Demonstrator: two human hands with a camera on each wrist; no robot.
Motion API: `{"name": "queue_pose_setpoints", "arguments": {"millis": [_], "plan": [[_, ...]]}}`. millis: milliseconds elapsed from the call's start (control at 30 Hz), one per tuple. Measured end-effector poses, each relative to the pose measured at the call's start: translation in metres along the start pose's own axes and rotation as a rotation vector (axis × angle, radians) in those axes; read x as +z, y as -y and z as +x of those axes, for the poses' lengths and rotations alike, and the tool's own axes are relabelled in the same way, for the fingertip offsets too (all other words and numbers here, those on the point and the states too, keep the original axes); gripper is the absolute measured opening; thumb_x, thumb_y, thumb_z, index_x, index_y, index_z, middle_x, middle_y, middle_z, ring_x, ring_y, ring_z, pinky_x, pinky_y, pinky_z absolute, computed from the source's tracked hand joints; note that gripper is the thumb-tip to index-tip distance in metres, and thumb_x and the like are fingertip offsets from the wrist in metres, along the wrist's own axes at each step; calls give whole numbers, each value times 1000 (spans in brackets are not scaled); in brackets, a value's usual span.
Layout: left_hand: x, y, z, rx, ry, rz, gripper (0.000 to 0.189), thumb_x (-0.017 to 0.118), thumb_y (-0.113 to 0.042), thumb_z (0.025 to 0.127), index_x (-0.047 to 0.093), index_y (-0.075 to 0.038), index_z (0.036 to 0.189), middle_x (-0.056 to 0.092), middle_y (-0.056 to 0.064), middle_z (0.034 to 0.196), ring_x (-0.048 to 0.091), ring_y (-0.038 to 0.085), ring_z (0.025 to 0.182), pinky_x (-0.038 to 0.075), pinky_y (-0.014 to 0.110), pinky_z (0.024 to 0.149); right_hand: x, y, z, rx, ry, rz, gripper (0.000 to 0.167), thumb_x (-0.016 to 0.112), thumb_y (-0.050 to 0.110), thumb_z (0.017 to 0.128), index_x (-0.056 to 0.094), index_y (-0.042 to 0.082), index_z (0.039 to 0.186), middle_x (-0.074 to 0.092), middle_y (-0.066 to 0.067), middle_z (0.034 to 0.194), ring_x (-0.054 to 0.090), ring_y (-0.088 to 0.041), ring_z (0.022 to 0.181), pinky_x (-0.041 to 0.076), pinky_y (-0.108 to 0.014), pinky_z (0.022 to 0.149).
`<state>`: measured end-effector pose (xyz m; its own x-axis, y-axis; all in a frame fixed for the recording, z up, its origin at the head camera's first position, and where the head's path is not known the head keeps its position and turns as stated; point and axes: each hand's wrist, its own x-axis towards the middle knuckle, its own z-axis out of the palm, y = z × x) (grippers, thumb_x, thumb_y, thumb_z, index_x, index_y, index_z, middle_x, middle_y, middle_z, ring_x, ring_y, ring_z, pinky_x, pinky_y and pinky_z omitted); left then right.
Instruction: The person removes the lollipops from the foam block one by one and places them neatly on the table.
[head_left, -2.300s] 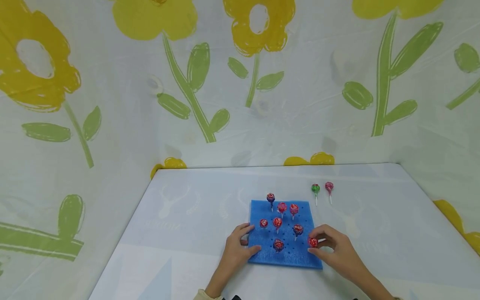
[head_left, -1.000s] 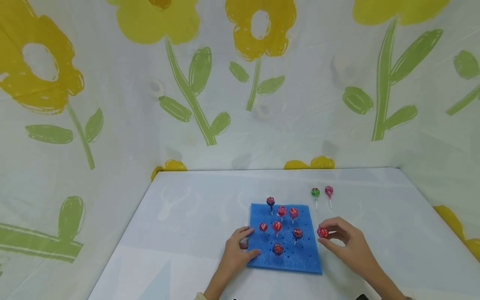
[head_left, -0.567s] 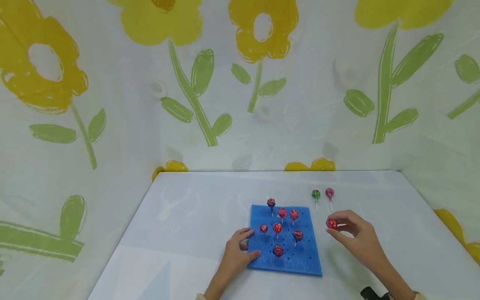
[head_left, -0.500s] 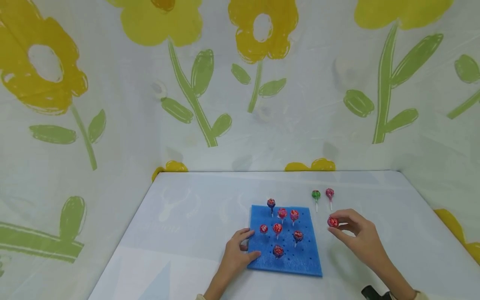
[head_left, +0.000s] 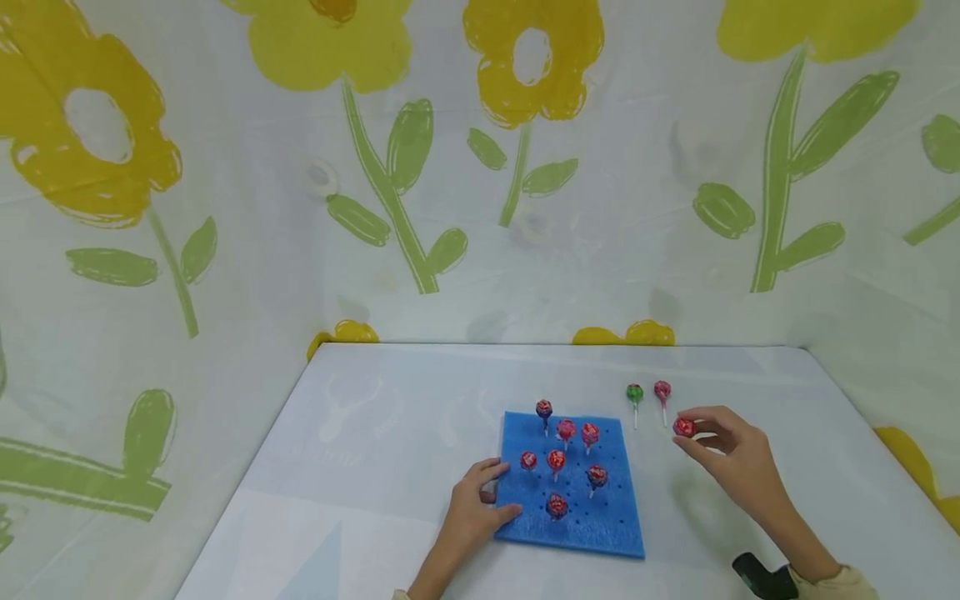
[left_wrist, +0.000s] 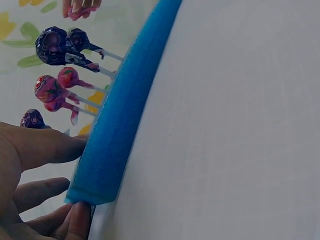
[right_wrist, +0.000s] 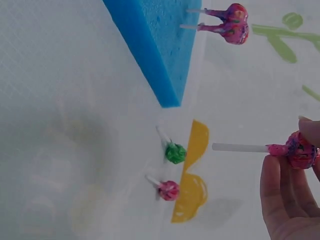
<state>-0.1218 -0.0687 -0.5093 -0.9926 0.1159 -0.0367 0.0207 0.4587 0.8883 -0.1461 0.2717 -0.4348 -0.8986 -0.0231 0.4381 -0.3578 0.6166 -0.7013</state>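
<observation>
A blue foam board point(head_left: 600, 533) with small holes lies on the table. Several wrapped lollipops stand in it on their sticks, among them a red one point(head_left: 556, 459) near the middle and a dark one point(head_left: 543, 408) at the far edge. My left hand point(head_left: 471, 508) holds the board's left side, thumb and fingers on its edge. Off to the right of the board, my right hand point(head_left: 738, 462) pinches a pink-red lollipop point(right_wrist: 300, 150) by its wrapped head. Its white stick points away from the fingers, free in the air, in the right wrist view.
Beyond the board's far right corner lie a green lollipop point(head_left: 634, 392) and a pink lollipop point(head_left: 662, 390) on the white table point(head_left: 375, 433). A white cloth with printed flowers point(head_left: 615, 208) hangs behind the table. A black device point(head_left: 765, 577) sits at my right wrist.
My right hand has drawn the lollipop off the board's right side, moving right and farther from me. The left hand stays at the board, and the standing lollipops keep their places.
</observation>
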Motion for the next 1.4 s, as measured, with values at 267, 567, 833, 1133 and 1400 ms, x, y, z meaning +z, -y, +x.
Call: {"name": "queue_pose_setpoints", "arguments": {"millis": [267, 567, 833, 1133, 1400], "plan": [[0, 0, 0, -1, -3, -10, 56, 82, -15, 73, 61, -6, 124, 50, 14, 134, 58, 22, 92, 54, 33, 76, -4, -5, 9, 40, -32, -10, 29, 75, 7, 80, 65, 2, 107, 63, -10, 99, 54, 9, 83, 44, -5, 69], [0, 1, 0, -1, 0, -3, 55, 82, -16, 73, 62, -6, 124, 50, 14, 134, 58, 21, 91, 54, 33, 76, -8, -11, 17, 69, -9, -62, 30, 72, 11, 84, 64, 0, 110, 63, -14, 103, 51, 14, 83, 43, -4, 70], [-1, 0, 0, 8, 6, -12, 55, 82, -16, 73, 61, -6, 124, 49, 14, 134, 58, 22, 91, 54, 33, 76, -11, -20, 25, 56, -1, -57, 27, 71, 10, 85, 63, -1, 108, 63, -15, 102, 52, 13, 82, 44, -4, 69], [0, 1, -1, 4, 1, -26, 55, 82, -16, 73, 62, -7, 124, 50, 14, 134, 57, 22, 92, 54, 34, 77, -12, -29, 35, 69, 2, -74, 28, 71, 11, 85, 62, -1, 109, 64, -16, 102, 50, 15, 82, 43, -3, 70], [-1, 0, -1, -2, -3, -30, 55, 82, -17, 74, 62, -8, 124, 50, 12, 135, 57, 22, 94, 54, 34, 78, -15, -34, 44, 95, 15, -76, 29, 70, 15, 86, 63, -2, 108, 63, -18, 102, 51, 13, 80, 43, -3, 69]]}}
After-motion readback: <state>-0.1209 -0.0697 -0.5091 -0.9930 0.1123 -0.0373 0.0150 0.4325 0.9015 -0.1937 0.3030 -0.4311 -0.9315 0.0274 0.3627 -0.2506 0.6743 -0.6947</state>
